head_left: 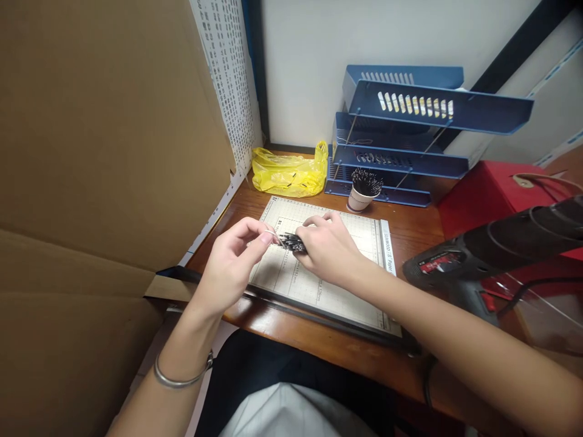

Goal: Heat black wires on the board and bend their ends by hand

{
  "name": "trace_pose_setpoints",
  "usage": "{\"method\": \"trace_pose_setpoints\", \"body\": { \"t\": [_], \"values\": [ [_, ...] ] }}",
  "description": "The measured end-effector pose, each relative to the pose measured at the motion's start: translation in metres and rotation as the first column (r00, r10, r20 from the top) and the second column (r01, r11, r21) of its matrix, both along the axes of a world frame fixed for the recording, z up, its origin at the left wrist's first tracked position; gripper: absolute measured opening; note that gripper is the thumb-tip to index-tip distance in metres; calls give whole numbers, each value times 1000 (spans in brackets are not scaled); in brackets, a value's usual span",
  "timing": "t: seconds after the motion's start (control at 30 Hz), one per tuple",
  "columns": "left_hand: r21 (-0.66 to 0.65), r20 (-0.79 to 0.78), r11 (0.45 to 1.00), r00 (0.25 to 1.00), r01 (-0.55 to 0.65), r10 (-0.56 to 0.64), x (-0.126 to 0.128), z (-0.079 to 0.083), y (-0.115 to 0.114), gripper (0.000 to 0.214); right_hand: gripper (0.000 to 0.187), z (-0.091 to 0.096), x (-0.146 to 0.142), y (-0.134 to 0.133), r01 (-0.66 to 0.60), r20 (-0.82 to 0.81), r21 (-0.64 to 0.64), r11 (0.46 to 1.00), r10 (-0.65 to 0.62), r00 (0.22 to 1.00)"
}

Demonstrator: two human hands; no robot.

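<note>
My right hand [328, 247] is closed around a bundle of short thin black tubes [292, 243], held just above a gridded paper cutter board [319, 285]. My left hand [232, 261] pinches one thin light-coloured piece [272, 233] between thumb and forefinger, right at the end of the bundle. A silver bangle [180, 376] sits on my left wrist. Both hands hover over the left half of the board.
A small white cup with several black tubes [363, 191] stands behind the board. A yellow plastic bag [289, 173] lies at the back. Blue stacked letter trays [410, 130], a red box [487, 194], a black heat gun [496, 249] on the right, and cardboard [100, 152] on the left.
</note>
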State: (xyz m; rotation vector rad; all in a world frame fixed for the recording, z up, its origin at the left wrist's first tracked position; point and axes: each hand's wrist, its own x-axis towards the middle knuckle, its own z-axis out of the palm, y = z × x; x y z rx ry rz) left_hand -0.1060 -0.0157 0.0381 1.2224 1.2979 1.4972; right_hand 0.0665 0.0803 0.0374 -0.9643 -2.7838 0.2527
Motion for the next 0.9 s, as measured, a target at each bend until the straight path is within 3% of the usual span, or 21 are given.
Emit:
{"method": "trace_pose_setpoints", "body": {
  "t": [0.13,0.27,0.37,0.5,0.6,0.7,0.8,0.9],
  "values": [
    [-38,100,999,995,-18,22,5,-2,-1,26,17,7,3,4,70,-97,-154,986,-86,992],
    [20,192,983,965,-185,178,4,-9,10,25,31,9,7,7,-69,-195,-375,925,-7,981],
    [66,270,956,928,-285,258,-3,-10,21,26,38,2,9,10,-135,-291,-455,880,-4,957],
    [132,300,930,908,-344,293,-7,-3,35,25,40,-17,7,19,-160,-443,-510,845,-98,891],
    [232,194,940,959,-251,208,6,1,50,25,37,-33,1,25,-177,-547,-533,827,-178,818],
    [279,-62,960,997,-23,42,23,2,71,28,37,-48,-6,29,-198,-607,-549,812,-224,762],
    [206,-292,953,944,221,-155,35,2,92,31,26,-60,-7,31,-209,-630,-557,804,-244,737],
    [108,-401,932,873,346,-277,43,-1,102,32,19,-65,-3,31,-208,-629,-558,804,-246,737]
  ]
}}
